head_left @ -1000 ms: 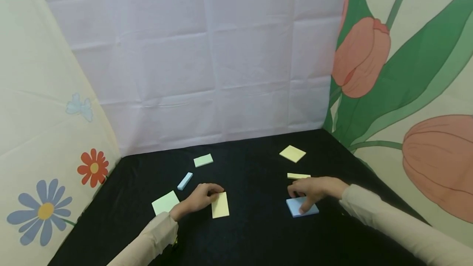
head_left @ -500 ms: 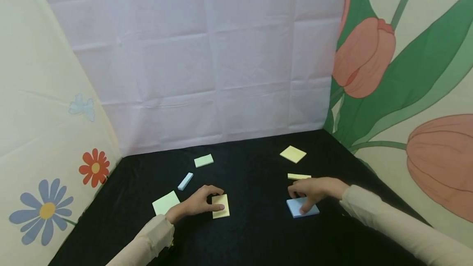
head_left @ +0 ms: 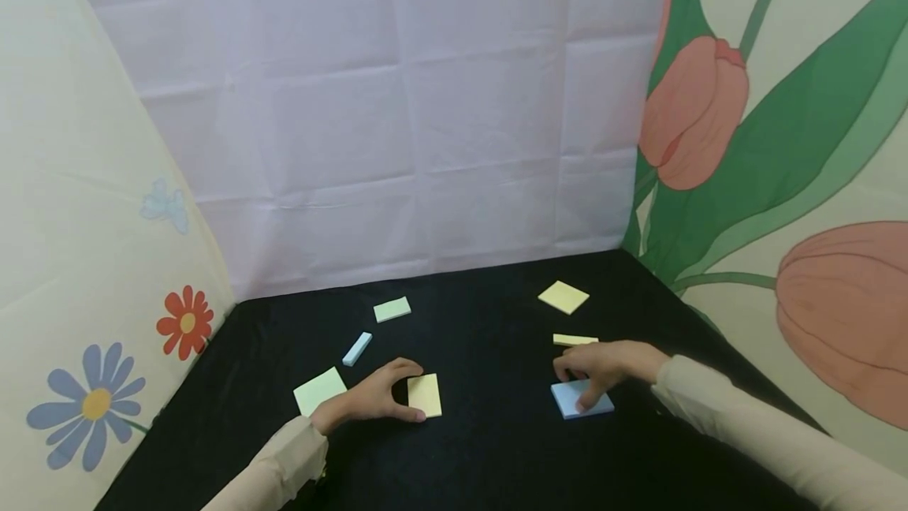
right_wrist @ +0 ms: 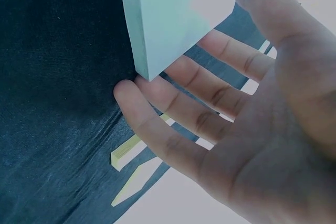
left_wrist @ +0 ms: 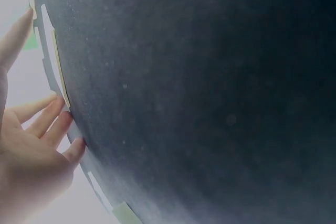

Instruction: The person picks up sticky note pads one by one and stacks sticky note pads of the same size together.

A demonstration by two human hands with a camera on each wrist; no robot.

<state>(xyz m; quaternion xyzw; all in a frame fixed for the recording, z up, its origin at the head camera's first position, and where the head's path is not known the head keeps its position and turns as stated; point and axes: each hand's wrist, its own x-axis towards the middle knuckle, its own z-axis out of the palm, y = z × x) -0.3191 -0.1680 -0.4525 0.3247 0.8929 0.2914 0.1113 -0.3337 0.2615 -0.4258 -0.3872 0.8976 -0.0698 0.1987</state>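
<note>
Head view: left hand (head_left: 376, 397) at the yellow pad (head_left: 424, 395), thumb and index finger spread wide, one by the near-left corner, one by the far-left — off-centre, so a squeeze here could swivel the pad instead of holding it. Behind that grip, by the wrist, lies the green pad (head_left: 317, 389); cannot tell whether they touch, but a backward drag would likely shove it. Beyond the left knuckles, well apart, the light blue strip (head_left: 357, 348). Right hand (head_left: 603, 361) holds the blue pad (head_left: 582, 404), thumb laid over its face, fingers curled at its far edge. Just beyond that grip, the yellow strip (head_left: 574, 340); the knuckles sit near it, so a push outward could knock it askew. Left wrist view: the yellow pad shows edge-on between thumb and fingertips (left_wrist: 62, 121), which stand well apart; pressure cannot be told in the glare. If only the ends bear, I judge a thin pad may bow or slip. Right wrist view: blue pad clamped between thumb and fingers, the little finger free of it, below the corner — hold biased to one side, so that loose corner may tip or the pad skew if the thumb pushes harder.
</note>
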